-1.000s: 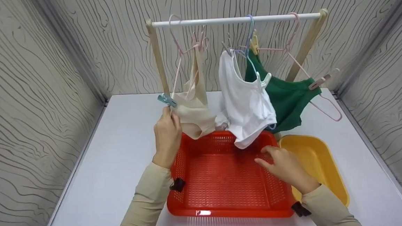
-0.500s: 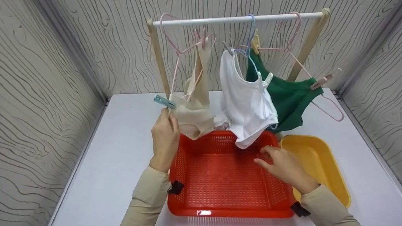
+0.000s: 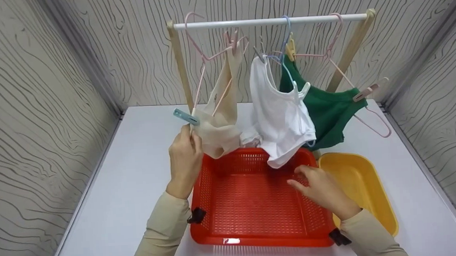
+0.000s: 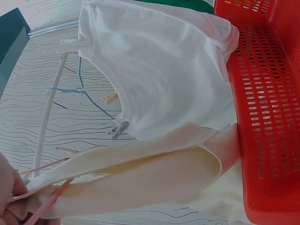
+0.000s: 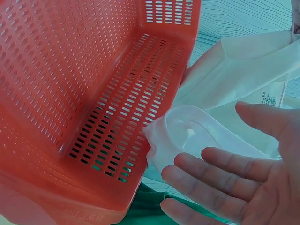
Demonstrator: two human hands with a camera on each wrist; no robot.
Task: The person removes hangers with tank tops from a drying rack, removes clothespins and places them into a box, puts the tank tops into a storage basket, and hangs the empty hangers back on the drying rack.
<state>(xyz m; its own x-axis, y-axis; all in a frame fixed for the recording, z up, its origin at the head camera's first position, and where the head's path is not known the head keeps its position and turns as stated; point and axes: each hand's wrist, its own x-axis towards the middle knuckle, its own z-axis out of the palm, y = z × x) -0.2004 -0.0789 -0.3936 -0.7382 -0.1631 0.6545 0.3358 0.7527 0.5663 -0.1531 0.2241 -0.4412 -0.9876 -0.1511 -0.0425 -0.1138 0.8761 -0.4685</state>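
Note:
My left hand [image 3: 186, 154] pinches the edge of a pair of beige briefs [image 3: 218, 138], just below a teal clothespin [image 3: 186, 117]. The briefs hang from a pink hanger [image 3: 202, 78] and are also clipped by a pink clothespin [image 3: 232, 42] at the hanger's other end. In the left wrist view, fingertips close on the waistband beside the pink hanger bar. The hanger's hook rises above the rail; whether it rests there I cannot tell. My right hand [image 3: 322, 187] holds nothing, fingers relaxed above the right side of a red basket [image 3: 258, 243].
A white rail [image 3: 245, 23] on wooden legs carries a blue hanger with a white garment [image 3: 279, 117] and another pink hanger with a green garment [image 3: 326, 114]. A yellow tray [image 3: 387, 213] stands right of the basket. Patterned walls enclose the white table [image 3: 116, 170].
My left hand has shifted slightly left and down, with the teal clothespin and the briefs' corner. The pink hanger has turned, and its hook shifted left and up. My right hand has hardly moved.

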